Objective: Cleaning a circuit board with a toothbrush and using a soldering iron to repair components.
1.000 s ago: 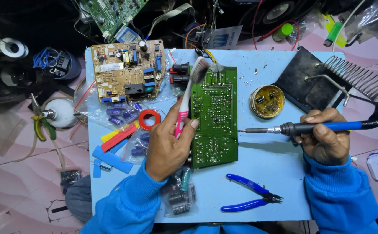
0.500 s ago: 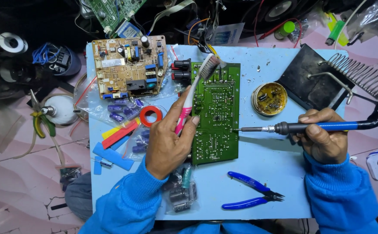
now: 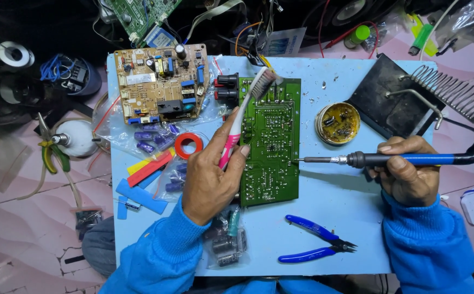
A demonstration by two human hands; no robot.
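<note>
The soldering iron (image 3: pixel 389 159) has slid leftward, its tip now at the green board's (image 3: pixel 269 141) right edge, right hand (image 3: pixel 405 171) clamped on its handle, left hand (image 3: pixel 212 174) gripping the toothbrush (image 3: pixel 242 117) centre-frame.

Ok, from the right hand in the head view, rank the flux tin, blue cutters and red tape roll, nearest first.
From the right hand:
1. Flux tin, up and to its left.
2. Blue cutters, below left; close to the tin, roughly a tie.
3. Red tape roll, far left, past the green board.
</note>
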